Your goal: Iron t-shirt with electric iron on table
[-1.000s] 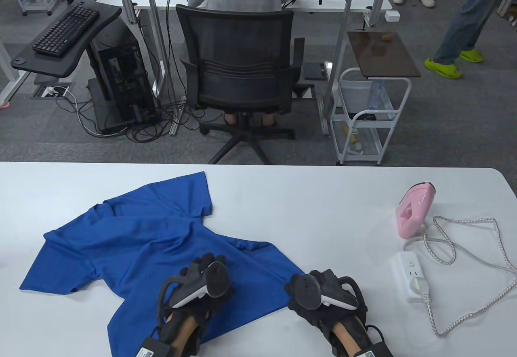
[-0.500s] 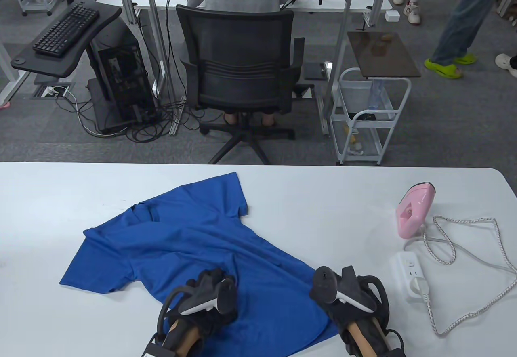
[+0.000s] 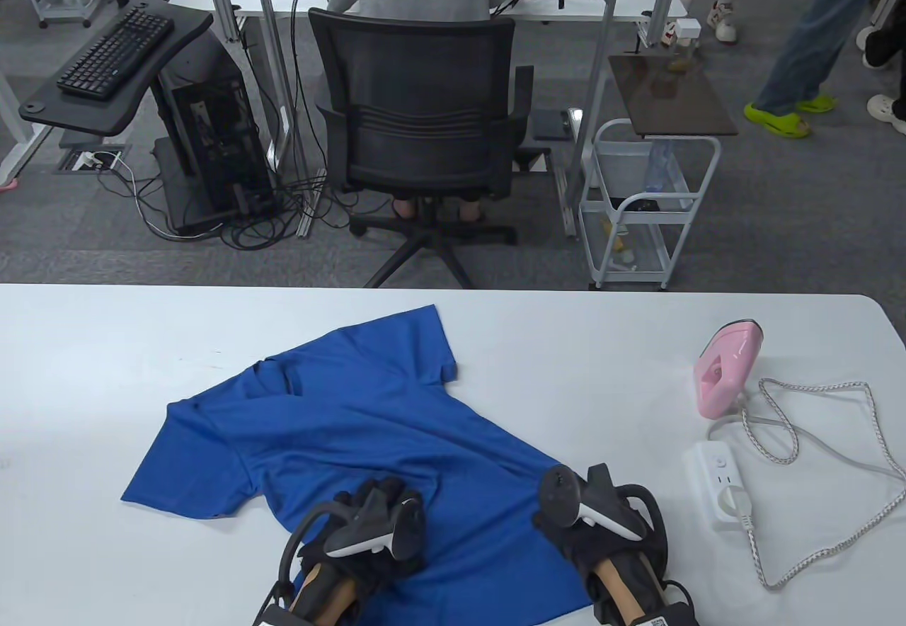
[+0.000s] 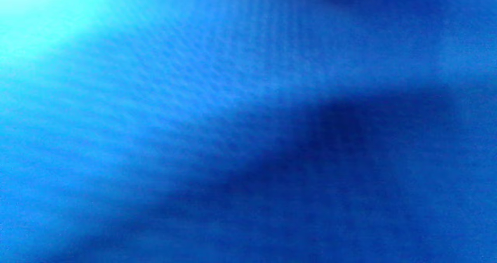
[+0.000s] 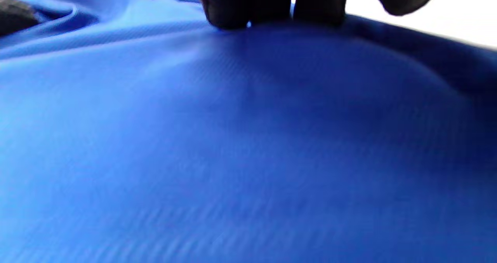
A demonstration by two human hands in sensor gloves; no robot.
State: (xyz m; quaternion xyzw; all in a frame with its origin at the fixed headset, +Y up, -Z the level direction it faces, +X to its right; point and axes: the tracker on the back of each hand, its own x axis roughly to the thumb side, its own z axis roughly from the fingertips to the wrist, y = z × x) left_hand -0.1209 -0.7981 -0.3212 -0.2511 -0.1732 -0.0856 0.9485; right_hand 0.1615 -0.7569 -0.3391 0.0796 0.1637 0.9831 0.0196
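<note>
A blue t-shirt [image 3: 354, 428] lies spread on the white table [image 3: 601, 343], collar toward the far side. My left hand [image 3: 379, 502] rests on its lower middle. The left wrist view shows only blurred blue fabric [image 4: 248, 123], so the fingers there are hidden. My right hand [image 3: 563, 513] rests on the shirt's lower right edge. In the right wrist view its fingertips [image 5: 248, 6] press down on top of the fabric [image 5: 248, 138], with one finger over bare table. The pink electric iron [image 3: 725, 371] stands at the right, away from both hands.
A white power strip [image 3: 718, 484] lies near the right hand, with the iron's braided cord [image 3: 835, 456] looped beside it. Beyond the table's far edge are an office chair [image 3: 417, 109] with a seated person and a wire trolley [image 3: 648, 208].
The t-shirt has slid to the right across the table with both hands on it. Both hands have shifted right and slightly toward me. The iron and power strip have not moved.
</note>
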